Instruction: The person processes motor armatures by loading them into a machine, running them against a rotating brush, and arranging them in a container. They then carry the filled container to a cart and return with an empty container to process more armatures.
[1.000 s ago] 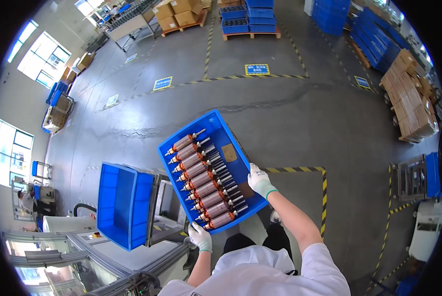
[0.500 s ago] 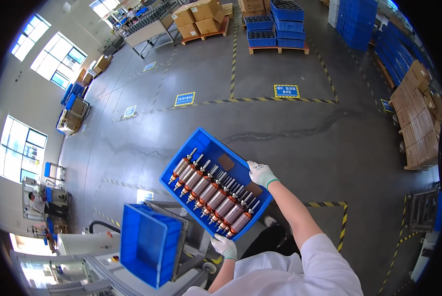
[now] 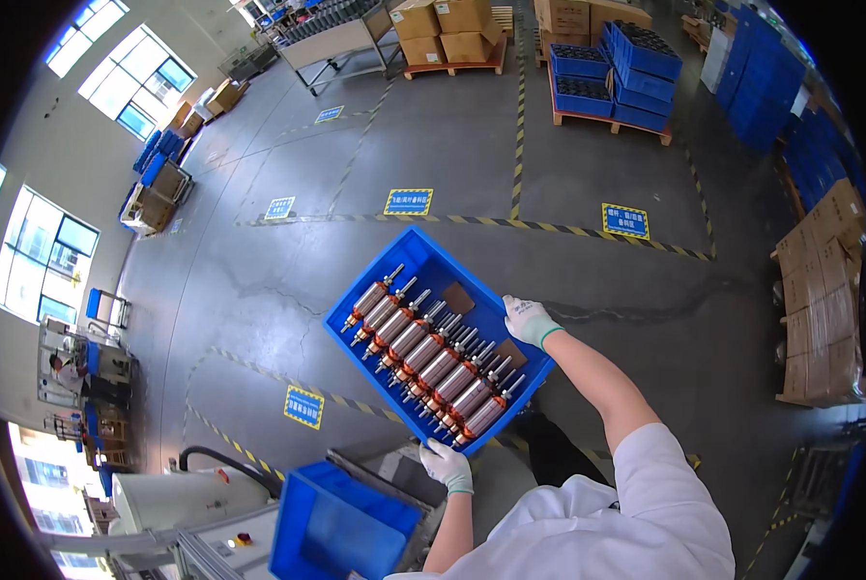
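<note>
Held out in front of me is a blue plastic crate (image 3: 356, 274), tilted in the view. Rows of motor armatures (image 3: 425, 350) with copper windings and steel shafts lie inside it, beside brown cardboard pieces (image 3: 459, 298). My right hand (image 3: 532, 323), in a white glove, grips the crate's far right edge. At the near edge my left hand (image 3: 446, 467), gloved too, is closed on the rim; its fingertips are partly hidden by the crate wall.
Below left, an empty-looking blue crate (image 3: 351, 527) sits on a metal stand beside a white machine (image 3: 162, 498). Ahead are stacked blue crates (image 3: 643, 77) on a pallet and cardboard boxes (image 3: 443, 29). Wrapped cartons (image 3: 820, 300) stand right. A person (image 3: 90, 377) sits far left.
My view has turned, so the pallets ahead sit further right and the lower blue crate further down. The crate of armatures stays in both hands.
</note>
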### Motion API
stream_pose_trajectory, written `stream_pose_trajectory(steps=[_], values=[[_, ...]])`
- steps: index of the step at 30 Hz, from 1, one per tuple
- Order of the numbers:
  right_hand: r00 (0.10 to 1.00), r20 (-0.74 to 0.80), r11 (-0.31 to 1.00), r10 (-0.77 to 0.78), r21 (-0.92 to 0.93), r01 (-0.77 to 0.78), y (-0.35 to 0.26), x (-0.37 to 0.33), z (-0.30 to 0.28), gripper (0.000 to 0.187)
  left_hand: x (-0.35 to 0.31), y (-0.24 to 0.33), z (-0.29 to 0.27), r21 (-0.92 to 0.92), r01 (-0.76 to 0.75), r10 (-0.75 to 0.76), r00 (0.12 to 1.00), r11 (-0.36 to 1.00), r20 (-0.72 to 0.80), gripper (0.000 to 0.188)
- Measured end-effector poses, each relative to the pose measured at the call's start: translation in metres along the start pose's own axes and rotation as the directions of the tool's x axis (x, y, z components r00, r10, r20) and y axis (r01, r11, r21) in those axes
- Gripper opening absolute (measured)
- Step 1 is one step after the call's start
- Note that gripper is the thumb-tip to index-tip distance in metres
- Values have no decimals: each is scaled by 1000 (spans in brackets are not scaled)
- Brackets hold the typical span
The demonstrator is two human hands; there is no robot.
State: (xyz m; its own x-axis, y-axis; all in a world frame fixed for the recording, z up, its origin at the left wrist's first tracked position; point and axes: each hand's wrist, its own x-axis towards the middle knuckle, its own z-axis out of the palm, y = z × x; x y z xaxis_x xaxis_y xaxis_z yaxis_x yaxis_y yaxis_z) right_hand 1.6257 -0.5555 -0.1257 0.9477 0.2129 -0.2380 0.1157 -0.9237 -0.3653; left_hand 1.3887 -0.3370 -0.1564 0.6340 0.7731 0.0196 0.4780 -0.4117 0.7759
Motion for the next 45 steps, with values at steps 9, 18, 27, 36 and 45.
stream_pose_trajectory(steps=[9, 18, 27, 36, 45], values=[[998, -46, 999, -49, 6, 49, -63, 189, -19, 30, 179, 36, 69, 37, 93, -91, 995, 995, -50, 46], [997, -61, 999, 52, -9, -52, -139, 408, -41, 32, 378, 107, 138, 16, 84, -83, 995, 996, -62, 45], [994, -17, 991, 108, 86, -106, -200, 623, -71, 49, 603, 153, 222, 68, 33, -35, 999, 997, 19, 44], [976, 52, 969, 211, 117, -216, -275, 839, -86, 51, 852, 199, 298, 83, -32, 26, 997, 996, 73, 44], [929, 3, 893, 371, 273, -358, -359, 1042, -87, 42, 1142, 246, 372, 208, -182, 141, 970, 961, 198, 43]])
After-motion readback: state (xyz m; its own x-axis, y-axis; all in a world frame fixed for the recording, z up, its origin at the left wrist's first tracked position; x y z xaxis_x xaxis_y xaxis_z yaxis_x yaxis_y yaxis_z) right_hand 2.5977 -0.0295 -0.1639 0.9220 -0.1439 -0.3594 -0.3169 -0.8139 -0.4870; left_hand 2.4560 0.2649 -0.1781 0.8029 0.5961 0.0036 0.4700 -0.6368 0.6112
